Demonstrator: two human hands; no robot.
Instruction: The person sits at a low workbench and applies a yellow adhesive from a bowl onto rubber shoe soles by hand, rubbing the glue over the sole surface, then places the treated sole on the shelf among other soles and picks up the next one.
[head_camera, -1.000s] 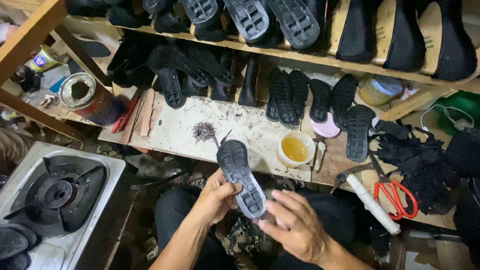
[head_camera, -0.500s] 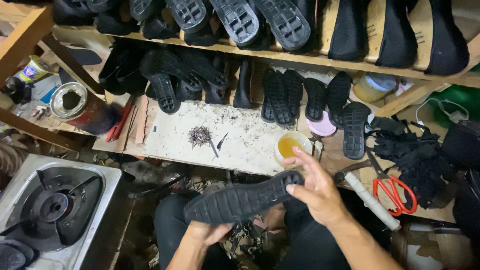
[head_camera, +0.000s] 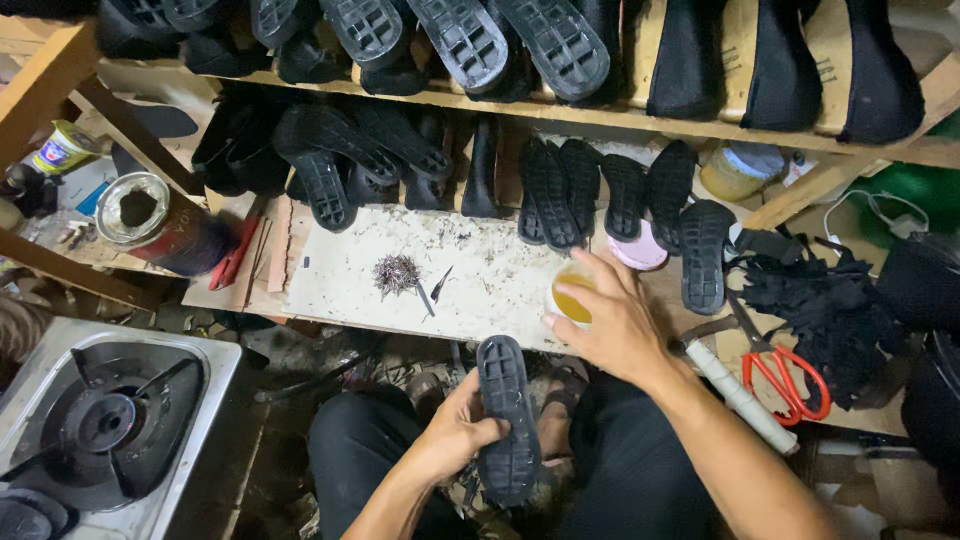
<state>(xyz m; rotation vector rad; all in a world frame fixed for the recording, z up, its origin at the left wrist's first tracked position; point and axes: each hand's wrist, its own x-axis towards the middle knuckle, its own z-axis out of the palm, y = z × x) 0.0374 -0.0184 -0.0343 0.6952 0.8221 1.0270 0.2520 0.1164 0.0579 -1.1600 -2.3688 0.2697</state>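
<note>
Black rubber shoe sole (head_camera: 506, 420) in my left hand (head_camera: 455, 432), tread side up, toe end pointing at the bench, held over my lap just below the bench edge. Fingers curled around its left edge near the middle, clamped on it. My right hand (head_camera: 612, 318) is well apart from the left, up on the bench, fingers spread and laid over a small cup of yellow glue (head_camera: 573, 297); it covers the cup's right side and touches the rim, though I cannot tell how firmly it grips. The cup stands at the right end of the pale, speckled work board (head_camera: 400, 265). On that board, left of the cup: a small heap of nails (head_camera: 396, 273) with a thin dark blade or awl (head_camera: 437, 287) just beside it. Behind the board, a row of black soles (head_camera: 560, 190) leaning against the shelf, more stacked on the shelf above. A pink round lid (head_camera: 640, 252) lies just behind my right hand. To the right, red-handled scissors (head_camera: 785, 372) and a white tube (head_camera: 738, 394) near my forearm. Far left, an open tin can (head_camera: 135, 208); below it, a gas stove (head_camera: 95, 425) beside my knee.
</note>
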